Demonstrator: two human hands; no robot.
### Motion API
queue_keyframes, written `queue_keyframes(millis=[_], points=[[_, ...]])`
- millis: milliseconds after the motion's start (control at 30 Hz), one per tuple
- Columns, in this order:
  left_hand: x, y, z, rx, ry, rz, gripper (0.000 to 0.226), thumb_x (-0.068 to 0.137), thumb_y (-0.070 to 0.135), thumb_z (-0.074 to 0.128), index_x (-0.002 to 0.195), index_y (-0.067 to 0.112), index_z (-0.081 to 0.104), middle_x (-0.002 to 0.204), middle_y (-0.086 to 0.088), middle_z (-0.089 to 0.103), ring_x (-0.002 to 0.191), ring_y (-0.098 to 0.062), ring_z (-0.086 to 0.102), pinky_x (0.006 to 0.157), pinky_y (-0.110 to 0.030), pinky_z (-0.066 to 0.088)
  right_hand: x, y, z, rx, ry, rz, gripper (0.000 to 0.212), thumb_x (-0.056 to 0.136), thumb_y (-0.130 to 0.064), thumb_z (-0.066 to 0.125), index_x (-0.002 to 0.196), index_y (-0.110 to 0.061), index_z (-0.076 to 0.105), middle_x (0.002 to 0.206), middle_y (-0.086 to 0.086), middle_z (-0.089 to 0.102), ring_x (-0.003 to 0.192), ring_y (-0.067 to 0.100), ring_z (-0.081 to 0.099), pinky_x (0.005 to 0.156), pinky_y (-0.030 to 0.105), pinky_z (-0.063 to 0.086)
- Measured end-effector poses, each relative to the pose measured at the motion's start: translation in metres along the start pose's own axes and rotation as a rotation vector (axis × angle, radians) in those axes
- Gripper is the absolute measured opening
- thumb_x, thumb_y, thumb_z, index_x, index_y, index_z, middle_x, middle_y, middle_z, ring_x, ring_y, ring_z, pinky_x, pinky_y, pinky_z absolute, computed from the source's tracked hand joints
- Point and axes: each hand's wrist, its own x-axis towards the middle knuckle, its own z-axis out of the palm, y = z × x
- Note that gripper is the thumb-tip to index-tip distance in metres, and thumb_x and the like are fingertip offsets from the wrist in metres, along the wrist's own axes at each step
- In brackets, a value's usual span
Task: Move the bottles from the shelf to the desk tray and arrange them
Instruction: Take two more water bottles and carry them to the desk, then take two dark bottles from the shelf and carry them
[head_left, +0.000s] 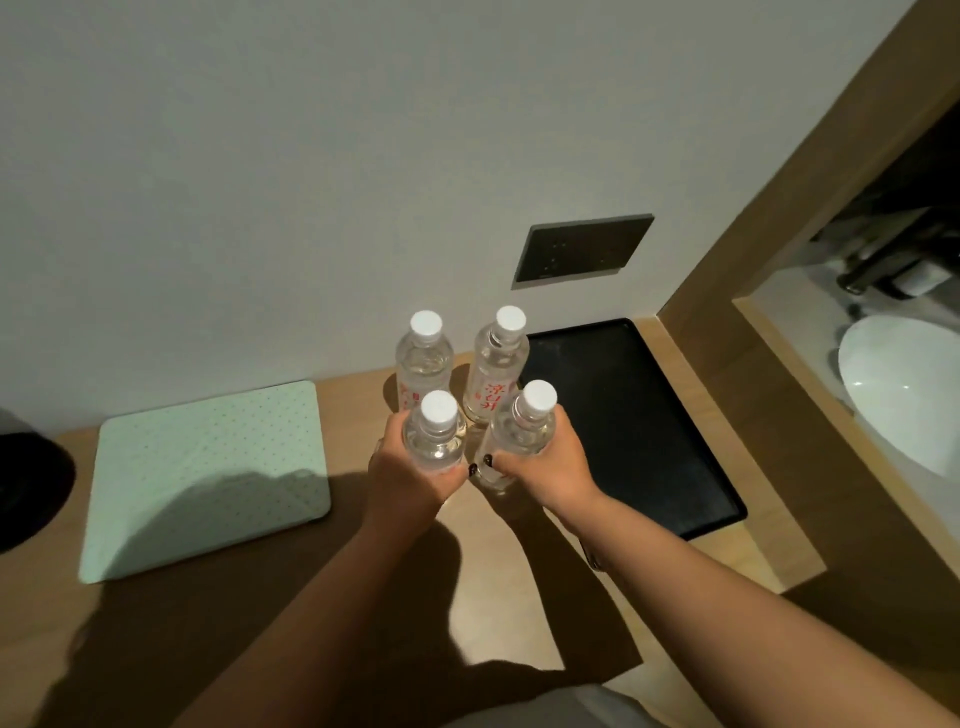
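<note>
Several clear water bottles with white caps stand close together on the wooden desk. My left hand (408, 475) grips the near left bottle (435, 439) round its body. My right hand (545, 465) grips the near right bottle (522, 434). Behind them stand two more bottles, the far left bottle (422, 364) and the far right bottle (493, 369) with red lettering, both near the wall and untouched. A black tray (649, 415) lies flat on the desk just right of the bottles, with nothing on it.
A pale green dotted mat (208, 478) lies on the desk to the left. A dark round object (26, 483) sits at the far left edge. A dark wall panel (584, 247) is above the tray. A wooden partition (753, 208) and white basin (898, 389) are at right.
</note>
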Motion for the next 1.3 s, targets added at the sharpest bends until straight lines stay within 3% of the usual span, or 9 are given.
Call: queue_keyframes(millis=[100, 233, 467, 567, 633, 700, 833, 1100, 1300], points=[[-0.007, 0.006, -0.008, -0.06, -0.001, -0.052, 0.073, 0.056, 0.022, 0.09, 0.116, 0.028, 0.048, 0.103, 0.009, 0.064, 0.092, -0.009, 0.063, 0.084, -0.037, 0.054, -0.007, -0.004, -0.011, 0.009, -0.042, -0.005, 0.071, 0.066, -0.01, 0.082, 0.125, -0.023, 0.046, 0.118, -0.004, 0.059, 0.114, 0.016, 0.057, 0.098, 0.039, 0.05], [-0.009, 0.031, -0.028, -0.132, -0.049, -0.101, 0.078, 0.058, 0.022, 0.089, 0.119, 0.037, 0.042, 0.115, 0.015, 0.055, 0.107, -0.008, 0.056, 0.096, -0.036, 0.048, -0.02, -0.016, -0.032, 0.013, -0.059, -0.098, 0.076, 0.07, -0.011, 0.082, 0.135, -0.024, 0.043, 0.133, -0.004, 0.054, 0.126, 0.013, 0.049, 0.103, 0.034, 0.044], [-0.026, 0.105, -0.046, 0.043, 0.049, 0.245, 0.085, 0.071, 0.037, 0.079, 0.137, 0.036, 0.026, 0.147, 0.005, 0.037, 0.131, -0.017, 0.041, 0.105, -0.04, 0.042, -0.054, -0.042, -0.077, -0.028, 0.026, -0.336, 0.073, 0.081, -0.025, 0.074, 0.143, -0.03, 0.036, 0.147, -0.012, 0.04, 0.134, 0.004, 0.035, 0.113, 0.034, 0.032], [-0.03, 0.14, -0.037, 0.137, -0.039, 0.412, 0.083, 0.077, 0.041, 0.072, 0.141, 0.038, 0.02, 0.156, 0.008, 0.024, 0.139, -0.015, 0.03, 0.104, -0.028, 0.03, -0.068, -0.044, -0.102, -0.131, 0.114, -0.356, 0.072, 0.086, -0.03, 0.067, 0.146, -0.031, 0.028, 0.153, -0.01, 0.031, 0.141, 0.011, 0.029, 0.114, 0.038, 0.03], [-0.033, 0.161, -0.024, 0.143, -0.128, 0.463, 0.083, 0.079, 0.042, 0.07, 0.142, 0.039, 0.016, 0.156, 0.008, 0.022, 0.139, -0.015, 0.029, 0.107, -0.03, 0.03, -0.079, -0.041, -0.121, -0.214, 0.172, -0.334, 0.077, 0.088, -0.032, 0.065, 0.15, -0.03, 0.02, 0.157, -0.008, 0.022, 0.144, 0.014, 0.022, 0.115, 0.04, 0.028], [-0.036, 0.179, -0.008, 0.157, -0.217, 0.504, 0.084, 0.08, 0.043, 0.068, 0.143, 0.04, 0.012, 0.157, 0.006, 0.021, 0.141, -0.016, 0.026, 0.112, -0.036, 0.029, -0.091, -0.034, -0.143, -0.307, 0.204, -0.315, 0.08, 0.089, -0.031, 0.062, 0.152, -0.029, 0.012, 0.16, -0.006, 0.014, 0.146, 0.014, 0.014, 0.118, 0.04, 0.022], [-0.046, 0.211, 0.037, 0.26, -0.401, 0.611, 0.09, 0.083, 0.049, 0.062, 0.149, 0.036, 0.003, 0.161, 0.007, 0.01, 0.146, -0.013, 0.014, 0.115, -0.034, 0.02, -0.119, -0.012, -0.202, -0.494, 0.282, -0.226, 0.083, 0.089, -0.025, 0.058, 0.153, -0.024, 0.005, 0.161, -0.004, 0.003, 0.148, 0.014, -0.002, 0.118, 0.036, 0.009], [-0.122, 0.293, 0.157, 0.322, -0.612, 0.97, 0.08, 0.092, 0.044, 0.052, 0.153, 0.026, 0.003, 0.16, 0.012, 0.002, 0.139, 0.003, -0.009, 0.12, -0.032, 0.009, -0.212, 0.061, -0.347, -0.624, 0.516, -0.013, 0.079, 0.093, -0.029, 0.054, 0.153, -0.022, 0.004, 0.162, 0.0, 0.001, 0.149, 0.016, -0.001, 0.117, 0.033, 0.01], [-0.203, 0.343, 0.262, 0.323, -0.701, 1.074, 0.076, 0.092, 0.045, 0.049, 0.153, 0.022, 0.01, 0.162, 0.004, 0.003, 0.147, -0.009, -0.003, 0.116, -0.027, 0.004, -0.31, 0.118, -0.446, -0.645, 0.622, 0.064, 0.075, 0.092, -0.025, 0.053, 0.153, -0.024, 0.009, 0.161, -0.004, 0.01, 0.148, 0.011, 0.005, 0.119, 0.034, 0.018]])
